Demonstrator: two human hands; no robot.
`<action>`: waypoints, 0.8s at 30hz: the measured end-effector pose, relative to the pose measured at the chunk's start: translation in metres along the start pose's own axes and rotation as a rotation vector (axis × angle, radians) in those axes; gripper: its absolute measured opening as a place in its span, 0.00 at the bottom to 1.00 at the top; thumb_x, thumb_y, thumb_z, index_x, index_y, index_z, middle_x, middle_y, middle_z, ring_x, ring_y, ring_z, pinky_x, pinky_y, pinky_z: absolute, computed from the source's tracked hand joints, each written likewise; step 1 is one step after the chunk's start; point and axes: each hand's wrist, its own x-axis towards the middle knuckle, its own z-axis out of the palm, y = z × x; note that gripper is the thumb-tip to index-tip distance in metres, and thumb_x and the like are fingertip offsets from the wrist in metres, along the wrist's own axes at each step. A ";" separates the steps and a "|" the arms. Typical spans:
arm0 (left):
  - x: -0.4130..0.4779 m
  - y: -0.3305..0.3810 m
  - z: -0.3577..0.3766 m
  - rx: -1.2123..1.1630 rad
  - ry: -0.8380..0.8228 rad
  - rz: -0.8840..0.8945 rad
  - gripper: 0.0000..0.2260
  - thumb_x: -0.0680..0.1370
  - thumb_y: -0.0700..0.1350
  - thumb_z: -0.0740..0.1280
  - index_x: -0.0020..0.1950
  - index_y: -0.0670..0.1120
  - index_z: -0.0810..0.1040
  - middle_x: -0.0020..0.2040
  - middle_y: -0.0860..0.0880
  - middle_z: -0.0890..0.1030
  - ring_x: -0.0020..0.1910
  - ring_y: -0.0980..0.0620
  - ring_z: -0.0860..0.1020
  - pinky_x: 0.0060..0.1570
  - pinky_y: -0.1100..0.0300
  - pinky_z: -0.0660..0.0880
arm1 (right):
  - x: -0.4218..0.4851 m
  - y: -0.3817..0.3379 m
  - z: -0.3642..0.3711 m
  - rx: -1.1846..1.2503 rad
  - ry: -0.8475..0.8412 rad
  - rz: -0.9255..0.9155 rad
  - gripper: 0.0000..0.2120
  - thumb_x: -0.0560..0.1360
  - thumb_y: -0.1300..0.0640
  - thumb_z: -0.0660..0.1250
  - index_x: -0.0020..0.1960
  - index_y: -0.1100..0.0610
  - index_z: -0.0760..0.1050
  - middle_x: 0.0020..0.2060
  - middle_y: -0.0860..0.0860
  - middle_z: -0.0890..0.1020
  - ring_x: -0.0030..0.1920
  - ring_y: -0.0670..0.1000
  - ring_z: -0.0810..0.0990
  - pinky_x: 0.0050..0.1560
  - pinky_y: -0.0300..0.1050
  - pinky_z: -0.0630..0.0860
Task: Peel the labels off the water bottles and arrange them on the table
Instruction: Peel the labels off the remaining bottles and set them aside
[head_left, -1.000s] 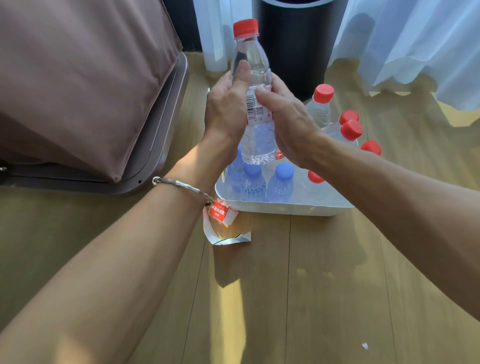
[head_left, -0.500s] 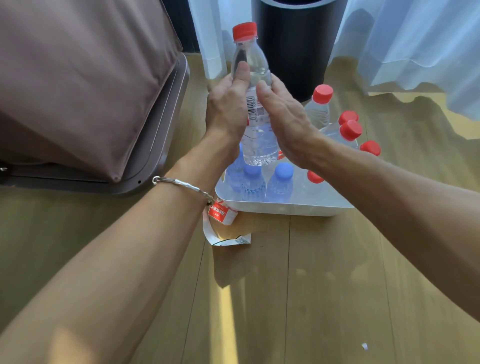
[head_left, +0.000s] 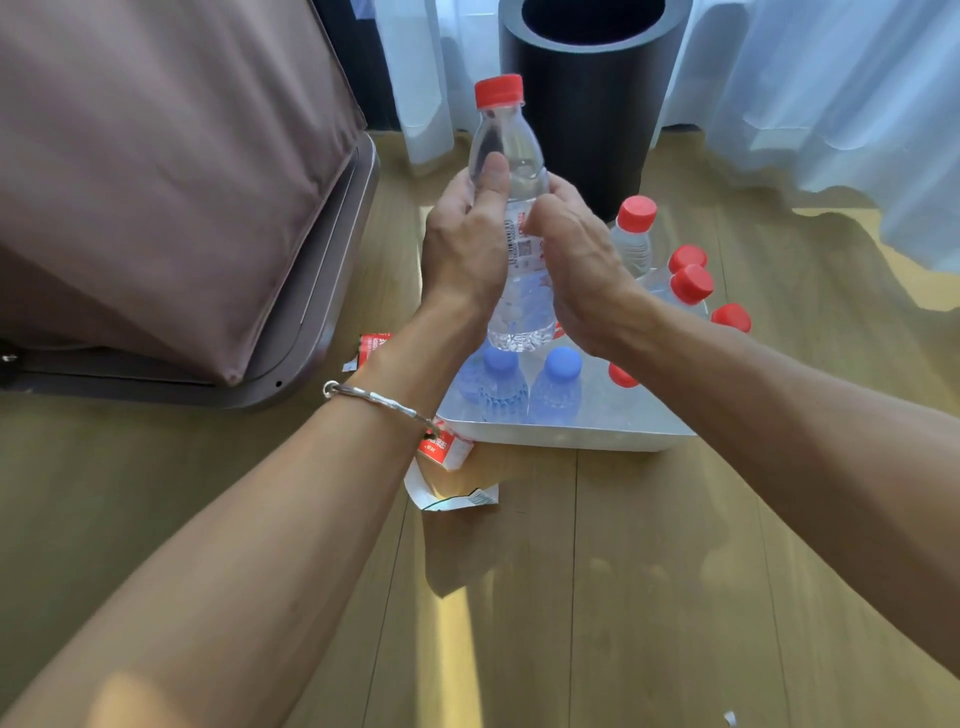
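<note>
At upper centre, the left hand (head_left: 462, 249) grips one red-capped water bottle (head_left: 511, 156) upright above the metal tray (head_left: 571, 434); the right hand (head_left: 576, 270) curls round its label (head_left: 522, 247), seemingly pinching the edge; a barcode shows, the print is unreadable. The tray holds five red caps (head_left: 691, 284) and two blue-capped bottles (head_left: 501, 384); two red peeled labels (head_left: 447, 448) lie left of it.

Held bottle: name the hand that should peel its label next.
Right, probably. The left hand grips the bottle, thumb up its shoulder, steadying it; the right hand has its thumb on the label, placed to pick at it.
</note>
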 end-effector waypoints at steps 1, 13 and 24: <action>-0.001 0.000 0.000 0.007 -0.002 0.002 0.15 0.76 0.59 0.60 0.44 0.52 0.81 0.40 0.50 0.84 0.45 0.45 0.83 0.53 0.39 0.78 | 0.000 0.000 0.000 -0.001 -0.002 0.004 0.22 0.74 0.63 0.57 0.68 0.60 0.68 0.41 0.52 0.78 0.40 0.49 0.78 0.42 0.45 0.78; -0.004 0.009 -0.002 0.047 -0.055 0.043 0.13 0.83 0.54 0.59 0.55 0.50 0.80 0.47 0.46 0.85 0.47 0.47 0.84 0.54 0.43 0.79 | 0.001 0.000 -0.002 -0.014 -0.039 -0.055 0.21 0.71 0.62 0.62 0.64 0.59 0.70 0.44 0.55 0.80 0.43 0.49 0.81 0.43 0.45 0.79; 0.019 0.036 -0.023 -0.175 0.036 -0.080 0.34 0.74 0.65 0.63 0.64 0.35 0.73 0.52 0.37 0.83 0.47 0.41 0.85 0.49 0.43 0.82 | 0.004 -0.014 0.007 -0.184 -0.214 -0.074 0.43 0.73 0.54 0.71 0.80 0.48 0.49 0.64 0.53 0.75 0.63 0.51 0.78 0.64 0.52 0.77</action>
